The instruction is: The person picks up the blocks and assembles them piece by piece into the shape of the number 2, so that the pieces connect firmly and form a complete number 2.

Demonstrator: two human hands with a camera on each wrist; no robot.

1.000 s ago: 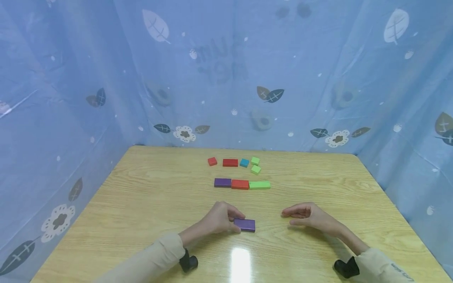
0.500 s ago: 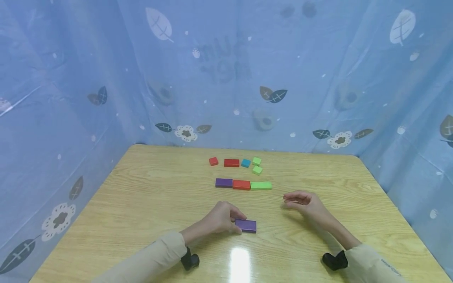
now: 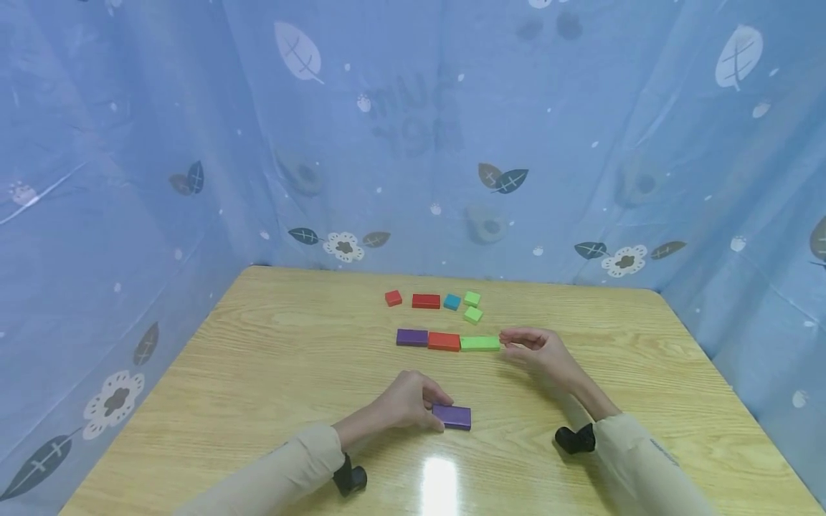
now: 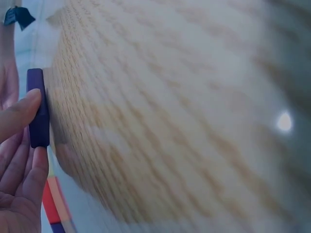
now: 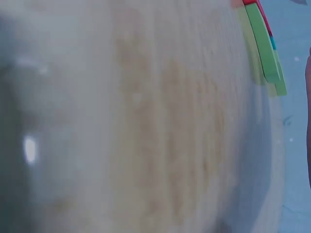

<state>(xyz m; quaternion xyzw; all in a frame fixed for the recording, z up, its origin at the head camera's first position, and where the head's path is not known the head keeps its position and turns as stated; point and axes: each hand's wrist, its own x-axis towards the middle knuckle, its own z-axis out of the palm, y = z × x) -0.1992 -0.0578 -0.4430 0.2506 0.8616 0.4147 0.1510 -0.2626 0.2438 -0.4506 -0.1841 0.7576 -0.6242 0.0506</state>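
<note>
Right hand (image 3: 540, 354), grip loose, empty; light-green oblong block (image 3: 480, 344) just left, long axis pointing handward; left hand (image 3: 410, 401) pinches purple oblong block (image 3: 454, 417).

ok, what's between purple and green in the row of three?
A red block, lying in line between the purple block and green block; head view shows it.

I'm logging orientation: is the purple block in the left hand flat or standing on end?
Flat: the head view shows the purple block broad face up, the left hand gripping its end.
</note>
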